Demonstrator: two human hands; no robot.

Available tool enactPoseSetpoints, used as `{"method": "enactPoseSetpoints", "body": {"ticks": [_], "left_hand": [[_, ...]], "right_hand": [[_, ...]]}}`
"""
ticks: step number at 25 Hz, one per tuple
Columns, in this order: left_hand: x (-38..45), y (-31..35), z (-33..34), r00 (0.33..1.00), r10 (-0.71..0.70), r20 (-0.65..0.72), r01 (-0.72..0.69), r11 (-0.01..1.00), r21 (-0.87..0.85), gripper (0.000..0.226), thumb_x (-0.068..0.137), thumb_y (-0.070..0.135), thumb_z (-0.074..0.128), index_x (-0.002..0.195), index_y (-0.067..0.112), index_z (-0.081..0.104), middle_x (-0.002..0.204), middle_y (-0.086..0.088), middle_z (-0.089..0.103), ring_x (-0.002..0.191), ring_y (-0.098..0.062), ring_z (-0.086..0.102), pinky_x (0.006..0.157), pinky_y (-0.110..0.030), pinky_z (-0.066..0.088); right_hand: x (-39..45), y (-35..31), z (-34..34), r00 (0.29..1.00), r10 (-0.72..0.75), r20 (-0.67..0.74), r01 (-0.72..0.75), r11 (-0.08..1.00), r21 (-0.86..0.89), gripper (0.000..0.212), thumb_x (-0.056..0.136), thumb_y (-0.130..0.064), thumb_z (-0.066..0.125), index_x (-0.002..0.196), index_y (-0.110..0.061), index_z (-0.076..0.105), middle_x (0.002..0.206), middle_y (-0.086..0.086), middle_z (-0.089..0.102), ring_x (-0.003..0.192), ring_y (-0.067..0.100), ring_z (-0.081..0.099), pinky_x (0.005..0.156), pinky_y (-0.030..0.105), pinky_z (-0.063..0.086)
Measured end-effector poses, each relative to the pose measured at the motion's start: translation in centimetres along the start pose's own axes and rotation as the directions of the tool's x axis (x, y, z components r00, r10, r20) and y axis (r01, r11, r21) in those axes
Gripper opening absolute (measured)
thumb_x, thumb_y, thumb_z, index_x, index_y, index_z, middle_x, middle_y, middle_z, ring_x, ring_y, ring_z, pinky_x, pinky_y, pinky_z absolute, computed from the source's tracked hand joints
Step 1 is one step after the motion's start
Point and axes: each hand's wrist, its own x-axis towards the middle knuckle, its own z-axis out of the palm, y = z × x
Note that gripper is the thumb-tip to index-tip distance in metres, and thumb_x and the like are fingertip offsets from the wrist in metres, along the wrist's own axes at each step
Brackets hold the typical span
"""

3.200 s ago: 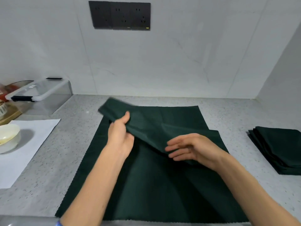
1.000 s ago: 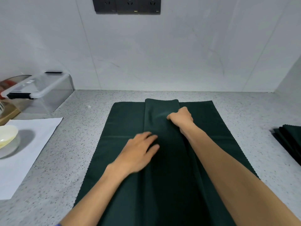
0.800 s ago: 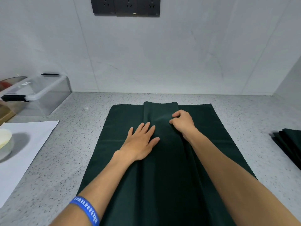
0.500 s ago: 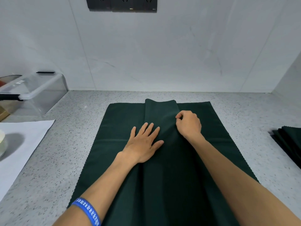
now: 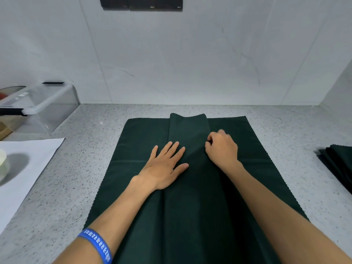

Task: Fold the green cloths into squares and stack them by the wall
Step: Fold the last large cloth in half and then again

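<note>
Currently the green cloth (image 5: 190, 197) lies flat mid-counter (image 5: 76, 187), with a narrow folded strip (image 5: 187, 130) down its centre reaching toward the back edge. Left hand (image 5: 163, 166) presses flat on it, fingers straight and spread. Right hand (image 5: 222, 147) has curled fingers pinching the strip's right edge. Folded stack (image 5: 339, 164) sits at the counter's right edge. Wristband (image 5: 96, 244) text unreadable.

Frame edges crop the folded stack (image 5: 341, 166) at right and the bowl (image 5: 2, 164) at left
</note>
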Motion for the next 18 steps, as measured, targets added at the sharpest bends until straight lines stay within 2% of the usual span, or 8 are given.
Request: {"method": "enactPoseSetpoints", "body": {"ticks": [1,3,6,8,12,14,16,18], "left_hand": [[-0.7,0.5,-0.4,0.999,0.01,-0.037,-0.008,0.998,0.058,0.065,0.1,0.057,0.015,0.157,0.027,0.005,0.165,0.006,-0.008,0.15,-0.01,-0.015,0.122,-0.045,-0.005],[-3.2,2.2,-0.7,0.997,0.04,-0.067,-0.035,0.997,0.07,0.065,0.102,0.054,0.016,0.157,0.022,0.008,0.165,0.005,-0.007,0.15,-0.011,-0.012,0.122,-0.045,-0.003],[-8.7,4.0,0.1,0.996,0.079,0.038,-0.079,0.997,-0.006,0.07,0.098,0.06,0.012,0.157,0.024,0.0,0.163,0.01,-0.011,0.149,-0.006,-0.016,0.122,-0.043,-0.006],[-11.6,4.0,1.0,0.994,0.094,0.063,-0.094,0.996,-0.002,0.07,0.097,0.062,0.009,0.156,0.028,-0.006,0.162,0.012,-0.016,0.146,-0.002,-0.022,0.122,-0.042,-0.006],[-15.0,3.1,1.7,0.991,0.132,0.0,-0.132,0.991,0.026,0.066,0.101,0.06,0.012,0.157,0.029,-0.003,0.162,0.014,-0.016,0.145,-0.001,-0.024,0.122,-0.036,-0.01],[-16.2,2.6,2.0,0.982,0.18,-0.062,-0.179,0.983,0.031,0.064,0.102,0.059,0.014,0.157,0.026,0.011,0.164,0.012,-0.003,0.148,-0.002,-0.013,0.122,-0.033,-0.005],[-17.3,2.2,2.3,0.96,0.252,-0.118,-0.251,0.968,0.025,0.058,0.104,0.053,0.02,0.152,0.024,0.033,0.163,0.009,0.018,0.15,-0.005,0.007,0.119,-0.033,0.01],[-18.5,2.4,1.9,0.931,0.342,-0.125,-0.351,0.934,-0.062,0.049,0.103,0.044,0.032,0.147,0.026,0.044,0.159,0.013,0.027,0.148,0.0,0.015,0.118,-0.029,0.018]], "right_hand": [[-0.7,-0.2,-0.1,0.993,-0.118,-0.029,0.114,0.986,-0.119,0.02,0.088,-0.024,0.06,0.105,-0.015,0.065,0.112,0.006,0.059,0.098,0.028,0.056,0.073,0.037,0.046],[-3.1,-0.9,-0.5,0.95,-0.31,0.03,0.311,0.939,-0.143,0.036,0.091,-0.032,0.058,0.123,-0.015,0.06,0.133,0.007,0.054,0.116,0.031,0.052,0.091,0.044,0.043],[-8.1,-1.1,-1.0,0.889,-0.322,0.325,0.358,0.932,-0.056,0.055,0.101,-0.048,0.034,0.149,-0.022,0.033,0.16,-0.001,0.024,0.149,0.024,0.016,0.12,0.046,0.013],[-11.2,-0.5,-1.7,0.856,-0.307,0.415,0.36,0.932,-0.053,0.062,0.1,-0.055,0.019,0.155,-0.025,0.018,0.164,-0.005,0.009,0.151,0.018,-0.001,0.122,0.043,-0.001],[-16.5,1.7,-3.8,0.859,-0.322,0.399,0.377,0.924,-0.065,0.089,0.082,-0.073,-0.014,0.156,-0.03,0.011,0.164,-0.01,0.001,0.151,0.013,-0.006,0.122,0.036,-0.005],[-18.8,3.0,-4.7,0.87,-0.346,0.35,0.393,0.917,-0.068,0.082,0.087,-0.07,-0.008,0.155,-0.03,0.017,0.163,-0.012,0.004,0.151,0.011,-0.004,0.121,0.033,-0.003],[-20.9,4.1,-5.4,0.866,-0.412,0.285,0.444,0.894,-0.056,0.068,0.098,-0.062,0.011,0.151,-0.025,0.033,0.161,-0.007,0.02,0.151,0.014,0.008,0.12,0.035,0.007],[-22.9,5.1,-6.4,0.831,-0.506,0.231,0.516,0.856,0.022,0.053,0.102,-0.05,0.029,0.146,-0.023,0.043,0.158,-0.006,0.031,0.149,0.014,0.018,0.119,0.037,0.017]]}}
